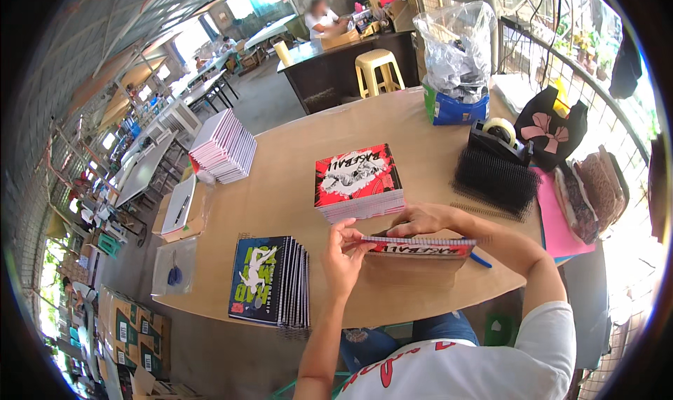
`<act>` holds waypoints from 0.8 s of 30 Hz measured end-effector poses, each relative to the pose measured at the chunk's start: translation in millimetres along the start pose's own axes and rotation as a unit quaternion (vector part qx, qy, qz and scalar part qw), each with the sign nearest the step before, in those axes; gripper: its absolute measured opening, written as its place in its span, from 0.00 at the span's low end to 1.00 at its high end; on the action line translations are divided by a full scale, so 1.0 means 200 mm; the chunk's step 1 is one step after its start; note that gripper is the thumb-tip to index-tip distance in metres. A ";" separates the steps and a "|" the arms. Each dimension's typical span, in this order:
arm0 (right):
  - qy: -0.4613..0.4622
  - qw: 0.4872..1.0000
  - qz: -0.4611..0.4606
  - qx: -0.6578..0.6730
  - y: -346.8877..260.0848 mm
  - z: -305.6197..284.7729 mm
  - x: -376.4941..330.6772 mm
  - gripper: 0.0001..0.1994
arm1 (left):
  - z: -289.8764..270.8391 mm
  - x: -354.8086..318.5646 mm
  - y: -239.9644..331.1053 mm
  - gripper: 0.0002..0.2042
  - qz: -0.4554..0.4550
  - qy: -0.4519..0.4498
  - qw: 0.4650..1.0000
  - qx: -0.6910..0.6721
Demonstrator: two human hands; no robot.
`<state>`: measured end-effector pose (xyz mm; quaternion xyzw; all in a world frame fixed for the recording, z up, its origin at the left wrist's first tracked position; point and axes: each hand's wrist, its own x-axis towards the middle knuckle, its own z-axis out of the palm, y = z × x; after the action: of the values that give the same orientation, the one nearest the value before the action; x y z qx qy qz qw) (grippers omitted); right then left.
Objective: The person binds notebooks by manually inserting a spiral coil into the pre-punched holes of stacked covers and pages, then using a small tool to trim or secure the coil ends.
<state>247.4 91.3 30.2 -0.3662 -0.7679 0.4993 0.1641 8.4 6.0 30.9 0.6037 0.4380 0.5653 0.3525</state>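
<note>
A red notebook (420,249) with a wire coil along its top edge stands nearly upright at the near edge of the table. My left hand (343,254) pinches its left corner between thumb and fingers. Just beyond the coil, my right hand (415,221) is curled, with a small dark thing at its fingers that I cannot make out. A stack of matching red-covered pages (356,179) sits just beyond both hands. To the left stands a stack of dark coil-bound notebooks (263,281). A blue pen-like stick (481,260) lies by the notebook's right end.
Black coils (494,182) are heaped at right beside a tape dispenser (501,135), a black bag (550,128) and pink sheets (561,225). A blue container (456,111) holds a clear plastic bag. At far left are a notebook stack (223,147) and scissors (174,274).
</note>
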 end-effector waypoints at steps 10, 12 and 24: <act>0.261 0.920 -0.136 -0.260 0.28 -0.03 -0.43 0.28 | 0.00 -0.01 -0.27 0.15 0.014 -0.048 0.989 -0.142; 0.332 0.909 -0.101 -0.229 0.33 0.00 -0.60 0.26 | 0.02 -0.01 -0.25 0.11 0.000 -0.044 0.984 -0.170; 0.370 0.848 0.080 -0.371 0.35 0.30 -0.89 0.25 | 0.04 -0.02 -0.22 0.10 -0.038 -0.052 0.973 -0.223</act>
<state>358.8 -60.7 -39.7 -0.6177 -0.7465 0.0162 0.2468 11.1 18.1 -11.9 0.5214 0.3040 0.6027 0.5220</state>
